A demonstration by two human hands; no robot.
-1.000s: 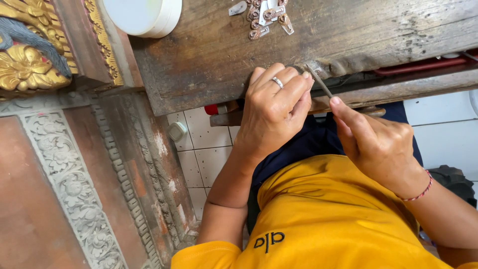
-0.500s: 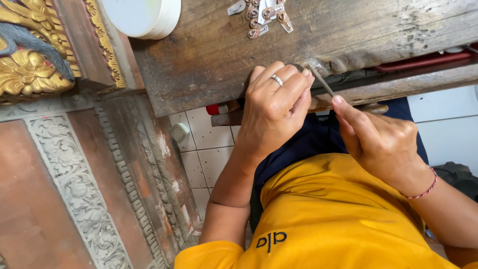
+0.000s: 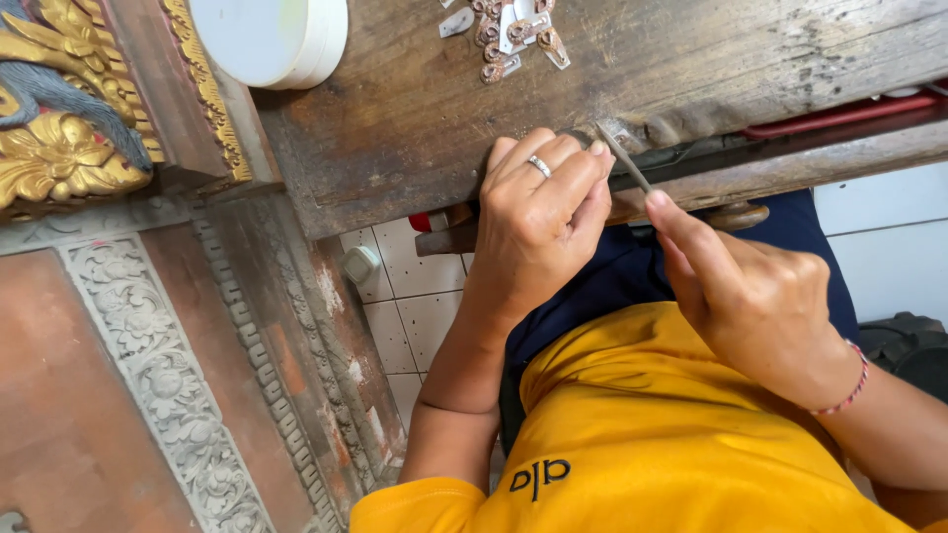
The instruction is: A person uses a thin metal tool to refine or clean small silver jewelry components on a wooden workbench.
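Hands (image 3: 632, 237) unmoved, file (image 3: 624, 156) barely shifted

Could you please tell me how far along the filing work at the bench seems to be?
Possibly done: a cluster of small silver and copper metal pieces lies on the worn wooden bench. In hand: the left hand presses something hidden at the bench edge while the right hand holds a thin grey metal file against it. What remains cannot be judged.

Count: two hands, left hand (image 3: 538, 227) and right hand (image 3: 755, 296); one thin metal file (image 3: 624, 156); one white round container (image 3: 272, 38) upper left; one ring (image 3: 538, 165).
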